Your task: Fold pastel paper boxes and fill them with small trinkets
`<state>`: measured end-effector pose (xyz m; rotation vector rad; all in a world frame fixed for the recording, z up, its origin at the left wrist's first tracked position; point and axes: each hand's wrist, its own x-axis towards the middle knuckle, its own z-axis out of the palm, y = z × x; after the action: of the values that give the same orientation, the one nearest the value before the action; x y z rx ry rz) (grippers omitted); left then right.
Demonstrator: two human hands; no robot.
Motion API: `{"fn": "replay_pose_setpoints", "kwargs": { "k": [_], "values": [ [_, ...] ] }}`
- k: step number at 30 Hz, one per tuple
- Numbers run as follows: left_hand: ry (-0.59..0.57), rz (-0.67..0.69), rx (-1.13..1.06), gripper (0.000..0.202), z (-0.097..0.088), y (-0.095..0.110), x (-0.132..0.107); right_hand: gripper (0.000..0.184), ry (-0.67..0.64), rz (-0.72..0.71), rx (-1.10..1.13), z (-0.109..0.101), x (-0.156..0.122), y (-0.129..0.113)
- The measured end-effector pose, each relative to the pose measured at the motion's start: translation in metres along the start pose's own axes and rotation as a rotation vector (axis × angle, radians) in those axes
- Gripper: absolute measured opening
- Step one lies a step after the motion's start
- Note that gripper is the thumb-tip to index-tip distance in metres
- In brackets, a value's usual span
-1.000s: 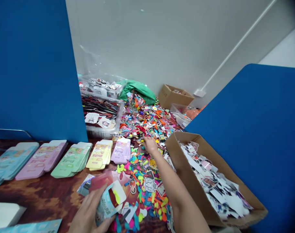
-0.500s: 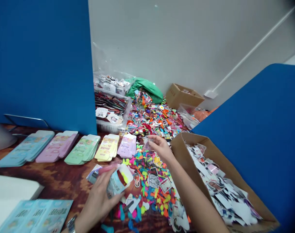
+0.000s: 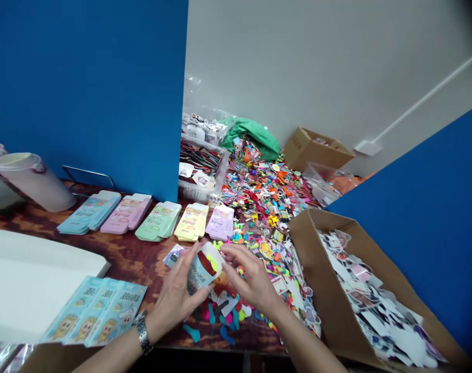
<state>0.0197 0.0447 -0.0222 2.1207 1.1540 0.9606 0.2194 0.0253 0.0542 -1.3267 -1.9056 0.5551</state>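
Note:
My left hand (image 3: 177,290), with a metal watch on its wrist, grips a small light-blue paper box (image 3: 200,274) by its sides. The box tilts with its open end up and to the right; yellow and dark red bits show inside. At that open end is my right hand (image 3: 251,277), its fingers bent together by the white flap (image 3: 217,253). Whatever those fingers pinch is hidden. Below and around both hands lie loose, bright uninflated balloons (image 3: 228,334) and cut-out stickers (image 3: 279,285).
Flat stacks of coloured boxes (image 3: 158,221) line the table behind. Three blue boxes (image 3: 115,313) rest on a white block (image 3: 33,280) at left. A carton of stickers (image 3: 337,228) stands right. Trinkets (image 3: 259,191) are heaped at the back, between blue partitions (image 3: 103,93).
My right hand has come from the trinket pile, where it held a small clear item, back to the box's open end. The view has shifted left; my left hand keeps the box.

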Motion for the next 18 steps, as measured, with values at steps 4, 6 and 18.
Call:
{"fn": "replay_pose_setpoints", "kwargs": {
  "k": [4, 6, 18],
  "values": [
    [0.0, 0.098, -0.065, 0.06, -0.003, 0.003, -0.002, 0.039, 0.099, 0.04, -0.014, 0.024, -0.013, -0.004],
    [0.007, 0.108, -0.055, 0.057, -0.004, 0.003, -0.004, 0.039, 0.147, 0.025, -0.023, 0.034, -0.017, -0.009],
    [-0.056, 0.037, 0.051, 0.082, -0.015, 0.01, -0.012, 0.025, 0.102, 0.069, 0.076, 0.035, -0.009, -0.032]
  ]
}}
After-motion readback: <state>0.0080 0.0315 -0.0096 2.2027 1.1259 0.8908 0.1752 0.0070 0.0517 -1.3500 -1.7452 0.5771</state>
